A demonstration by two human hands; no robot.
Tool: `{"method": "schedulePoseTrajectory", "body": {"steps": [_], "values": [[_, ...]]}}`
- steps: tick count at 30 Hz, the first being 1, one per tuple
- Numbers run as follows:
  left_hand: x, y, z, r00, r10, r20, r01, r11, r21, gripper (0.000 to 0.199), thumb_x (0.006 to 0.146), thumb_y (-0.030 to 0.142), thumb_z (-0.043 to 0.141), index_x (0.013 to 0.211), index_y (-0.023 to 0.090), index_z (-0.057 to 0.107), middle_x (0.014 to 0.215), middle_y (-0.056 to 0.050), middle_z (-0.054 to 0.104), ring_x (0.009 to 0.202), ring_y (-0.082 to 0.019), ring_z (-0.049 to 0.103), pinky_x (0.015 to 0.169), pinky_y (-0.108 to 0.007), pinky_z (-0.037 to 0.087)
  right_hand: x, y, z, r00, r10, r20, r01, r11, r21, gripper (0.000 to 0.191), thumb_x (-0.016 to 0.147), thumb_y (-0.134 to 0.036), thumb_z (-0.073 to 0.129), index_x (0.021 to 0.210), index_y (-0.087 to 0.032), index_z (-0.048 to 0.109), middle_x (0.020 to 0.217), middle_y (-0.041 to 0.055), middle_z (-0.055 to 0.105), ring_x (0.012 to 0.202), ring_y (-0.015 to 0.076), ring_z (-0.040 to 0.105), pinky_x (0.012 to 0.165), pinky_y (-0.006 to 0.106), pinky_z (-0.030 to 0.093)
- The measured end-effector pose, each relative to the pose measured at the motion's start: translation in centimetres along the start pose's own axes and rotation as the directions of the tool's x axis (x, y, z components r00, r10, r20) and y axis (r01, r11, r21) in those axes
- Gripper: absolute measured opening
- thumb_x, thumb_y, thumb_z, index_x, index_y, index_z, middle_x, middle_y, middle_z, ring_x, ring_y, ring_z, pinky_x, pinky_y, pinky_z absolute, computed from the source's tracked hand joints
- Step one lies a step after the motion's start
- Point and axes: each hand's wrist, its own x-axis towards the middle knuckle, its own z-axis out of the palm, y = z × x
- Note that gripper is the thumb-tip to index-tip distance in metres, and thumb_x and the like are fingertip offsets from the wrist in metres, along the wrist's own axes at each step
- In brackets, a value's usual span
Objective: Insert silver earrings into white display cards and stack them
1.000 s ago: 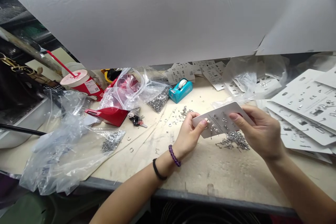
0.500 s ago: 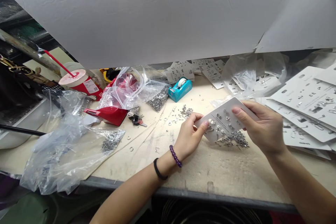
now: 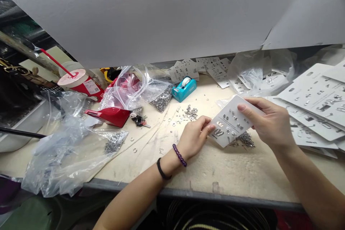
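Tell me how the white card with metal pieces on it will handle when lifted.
The white card is probably fairly stiff: it looks flat, held at its edges by the left hand and right hand. It is likely light, the metal fittings adding little weight. They could snag on the loose metal pieces beneath it.

On your table (image 3: 229, 172), printed cards (image 3: 315, 97) stack up to your right, with the held card (image 3: 230, 122) just left of them, over small metal pieces (image 3: 244, 140). Farther left, a tape dispenser (image 3: 184, 89) stands behind more pieces, keys (image 3: 138, 120) lie beyond, and a cup (image 3: 81, 85) stands behind a plastic bag (image 3: 61, 161).
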Motion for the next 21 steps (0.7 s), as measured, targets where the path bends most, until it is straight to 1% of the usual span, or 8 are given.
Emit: {"method": "schedulePoseTrajectory", "body": {"steps": [3,5,6,8,10,13,16,21], "values": [[0.1,0.1,0.0,0.993,-0.035,0.117,0.044,0.996,-0.076,0.015,0.083,0.032,0.051,0.086,0.019,0.058,0.075,-0.004,0.062,0.058,-0.013,0.055,0.056,-0.025,0.044,0.2,0.1,-0.2,0.999,0.051,0.002,-0.051,0.998,0.042,0.022,0.07,-0.037,0.069,0.088,-0.025,0.069,0.082,0.0021,0.065,0.068,0.016,0.061,0.055,0.03,0.052],[0.2,0.2,0.1,0.983,-0.059,0.171,0.092,0.977,-0.193,0.017,0.082,0.034,0.052,0.087,0.018,0.056,0.074,-0.004,0.062,0.058,-0.013,0.057,0.055,-0.025,0.046,0.5,0.3,-0.2,0.996,0.092,-0.015,-0.088,0.983,0.163,0.022,0.069,-0.035,0.07,0.089,-0.025,0.068,0.085,0.0013,0.064,0.071,0.0154,0.061,0.056,0.028,0.051],[0.2,0.2,0.2,0.983,-0.073,0.171,0.116,0.959,-0.258,0.019,0.081,0.035,0.053,0.087,0.017,0.055,0.074,-0.004,0.062,0.058,-0.013,0.057,0.054,-0.025,0.047,0.6,0.4,-0.2,0.994,0.107,-0.017,-0.099,0.965,0.245,0.022,0.07,-0.035,0.069,0.09,-0.025,0.067,0.084,0.001,0.063,0.069,0.0139,0.06,0.054,0.026,0.05],[0.4,0.3,0.2,0.987,-0.106,0.12,0.143,0.918,-0.37,0.023,0.08,0.038,0.056,0.087,0.016,0.054,0.074,-0.004,0.062,0.057,-0.013,0.058,0.052,-0.024,0.049,0.9,0.7,-0.1,0.993,0.117,0.004,-0.109,0.913,0.394,0.023,0.073,-0.036,0.066,0.093,-0.025,0.065,0.081,0.0004,0.061,0.063,0.0104,0.056,0.047,0.022,0.046],[0.5,0.4,0.2,0.991,-0.126,0.038,0.13,0.892,-0.432,0.026,0.078,0.039,0.057,0.088,0.016,0.052,0.074,-0.004,0.062,0.057,-0.012,0.059,0.051,-0.023,0.05,1.0,1.0,0.1,0.991,0.108,0.077,-0.131,0.882,0.452,0.024,0.075,-0.039,0.063,0.094,-0.024,0.063,0.078,0.0003,0.058,0.06,0.0089,0.052,0.044,0.02,0.044],[0.7,0.6,0.0,0.991,-0.124,-0.051,0.087,0.887,-0.453,0.029,0.078,0.039,0.058,0.092,0.015,0.051,0.078,-0.005,0.064,0.063,-0.013,0.061,0.052,-0.022,0.052,0.9,1.3,0.6,0.97,0.112,0.217,-0.191,0.902,0.388,0.029,0.074,-0.039,0.064,0.097,-0.021,0.062,0.076,0.0012,0.057,0.06,0.0099,0.053,0.045,0.021,0.047],[0.8,0.8,-0.2,0.989,-0.12,-0.087,0.067,0.887,-0.456,0.031,0.078,0.04,0.059,0.092,0.014,0.051,0.078,-0.005,0.065,0.066,-0.013,0.061,0.052,-0.021,0.053,0.6,1.4,1.0,0.95,0.084,0.3,-0.188,0.923,0.337,0.032,0.075,-0.037,0.064,0.1,-0.018,0.06,0.076,0.0023,0.059,0.059,0.0095,0.054,0.047,0.021,0.048],[0.7,0.6,-0.2,0.988,-0.123,-0.099,0.064,0.887,-0.458,0.031,0.078,0.039,0.058,0.092,0.014,0.049,0.079,-0.005,0.065,0.066,-0.012,0.062,0.051,-0.02,0.053,0.4,1.3,1.2,0.948,0.047,0.315,-0.162,0.923,0.349,0.035,0.07,-0.032,0.068,0.099,-0.016,0.058,0.085,0.006,0.062,0.064,0.012,0.056,0.046,0.022,0.05]]}}
